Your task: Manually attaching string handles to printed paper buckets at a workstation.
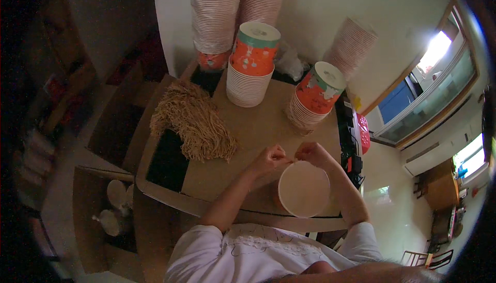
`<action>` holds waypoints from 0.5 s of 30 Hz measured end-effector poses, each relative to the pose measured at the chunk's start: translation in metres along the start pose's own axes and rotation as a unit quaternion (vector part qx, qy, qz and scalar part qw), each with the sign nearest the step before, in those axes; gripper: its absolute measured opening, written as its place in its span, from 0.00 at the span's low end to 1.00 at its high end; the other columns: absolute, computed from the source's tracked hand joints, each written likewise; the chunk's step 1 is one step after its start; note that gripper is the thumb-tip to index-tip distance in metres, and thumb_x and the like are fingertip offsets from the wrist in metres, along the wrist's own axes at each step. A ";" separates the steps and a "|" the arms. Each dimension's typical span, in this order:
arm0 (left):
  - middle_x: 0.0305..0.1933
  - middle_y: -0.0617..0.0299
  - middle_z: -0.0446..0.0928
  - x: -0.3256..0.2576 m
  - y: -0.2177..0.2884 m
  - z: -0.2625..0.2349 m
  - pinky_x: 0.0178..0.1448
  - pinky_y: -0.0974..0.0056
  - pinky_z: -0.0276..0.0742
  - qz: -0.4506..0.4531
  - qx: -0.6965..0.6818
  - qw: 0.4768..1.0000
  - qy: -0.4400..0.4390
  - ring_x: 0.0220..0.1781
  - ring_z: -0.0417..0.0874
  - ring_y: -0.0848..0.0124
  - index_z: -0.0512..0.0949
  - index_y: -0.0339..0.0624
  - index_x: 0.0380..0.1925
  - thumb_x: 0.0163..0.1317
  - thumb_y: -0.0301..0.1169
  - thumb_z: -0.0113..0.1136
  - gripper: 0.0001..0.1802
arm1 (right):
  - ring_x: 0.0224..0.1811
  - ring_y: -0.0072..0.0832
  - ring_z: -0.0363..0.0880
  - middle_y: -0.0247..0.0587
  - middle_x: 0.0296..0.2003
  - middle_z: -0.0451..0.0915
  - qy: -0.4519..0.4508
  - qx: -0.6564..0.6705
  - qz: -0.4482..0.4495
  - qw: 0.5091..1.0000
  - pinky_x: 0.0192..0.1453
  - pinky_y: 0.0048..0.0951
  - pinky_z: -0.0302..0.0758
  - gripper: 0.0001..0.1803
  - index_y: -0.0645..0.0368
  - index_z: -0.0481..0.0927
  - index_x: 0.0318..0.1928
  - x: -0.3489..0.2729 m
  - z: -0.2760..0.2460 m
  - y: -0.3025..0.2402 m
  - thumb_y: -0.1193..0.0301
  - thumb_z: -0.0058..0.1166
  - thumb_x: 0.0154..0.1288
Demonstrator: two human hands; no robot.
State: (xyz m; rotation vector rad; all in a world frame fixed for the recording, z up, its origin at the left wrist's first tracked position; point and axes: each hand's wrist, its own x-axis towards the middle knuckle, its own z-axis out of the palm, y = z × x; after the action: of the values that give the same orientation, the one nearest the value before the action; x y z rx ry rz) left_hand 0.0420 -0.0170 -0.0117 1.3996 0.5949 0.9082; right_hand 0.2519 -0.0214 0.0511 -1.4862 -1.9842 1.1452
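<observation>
One round, pale-faced paper bucket (304,189), at the near edge of the brown-covered bench (248,128), in front of the person. One left hand (272,159), fingers curled in narrow, at the bucket's far-left rim. One right hand (311,153), likewise narrow and curled, just beside it at the far rim; whether either pinches something thin, cannot tell. One thick bundle of tan strands (194,120), lying on the bench's left side. One stack of orange-and-green buckets (251,68), bottoms up, at the middle rear; a second, tilted bucket stack (316,97), to its right. Wrapped tall stacks (216,19), behind, by the wall. One open carton (88,216), lower left, holding white items (111,222).
</observation>
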 end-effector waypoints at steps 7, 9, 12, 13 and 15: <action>0.34 0.59 0.71 -0.002 0.027 0.007 0.43 0.64 0.71 0.069 0.256 0.964 -0.012 0.38 0.75 0.70 0.76 0.40 0.36 0.51 0.33 0.62 0.13 | 0.28 0.17 0.72 0.32 0.24 0.76 -0.073 -0.004 0.055 0.996 0.34 0.21 0.70 0.02 0.63 0.77 0.27 0.004 -0.002 -0.023 0.78 0.51 0.52; 0.34 0.60 0.72 0.000 0.029 0.010 0.44 0.64 0.71 0.052 0.246 0.968 -0.019 0.39 0.75 0.69 0.76 0.39 0.35 0.52 0.35 0.61 0.13 | 0.28 0.17 0.71 0.31 0.23 0.75 -0.055 0.001 0.034 0.998 0.33 0.21 0.69 0.02 0.63 0.76 0.27 0.002 -0.001 -0.021 0.78 0.51 0.52; 0.35 0.61 0.74 -0.001 0.023 0.013 0.44 0.64 0.72 -0.006 0.125 0.992 -0.028 0.39 0.76 0.69 0.75 0.40 0.34 0.55 0.37 0.57 0.12 | 0.27 0.17 0.71 0.31 0.22 0.75 -0.022 0.032 0.031 0.999 0.33 0.21 0.69 0.02 0.63 0.76 0.27 -0.002 0.005 -0.027 0.78 0.50 0.52; 0.35 0.61 0.75 -0.001 0.027 0.016 0.44 0.64 0.72 -0.046 0.013 0.998 -0.034 0.39 0.76 0.69 0.74 0.41 0.34 0.57 0.38 0.55 0.12 | 0.27 0.17 0.71 0.31 0.22 0.75 -0.021 0.033 0.032 0.999 0.33 0.21 0.69 0.02 0.63 0.76 0.27 -0.004 0.005 -0.026 0.78 0.50 0.52; 0.32 0.63 0.75 -0.003 0.036 0.024 0.40 0.67 0.72 -0.121 -0.140 0.983 -0.010 0.35 0.76 0.72 0.74 0.42 0.31 0.57 0.35 0.55 0.08 | 0.27 0.17 0.71 0.32 0.22 0.75 0.005 0.048 0.030 0.998 0.32 0.21 0.70 0.02 0.64 0.76 0.26 -0.006 0.005 -0.024 0.78 0.51 0.53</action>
State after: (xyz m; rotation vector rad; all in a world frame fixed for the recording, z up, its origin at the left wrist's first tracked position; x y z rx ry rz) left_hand 0.0533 -0.0349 0.0254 1.0561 0.5835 0.7488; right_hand 0.2364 -0.0312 0.0687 -1.5097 -1.8616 1.2365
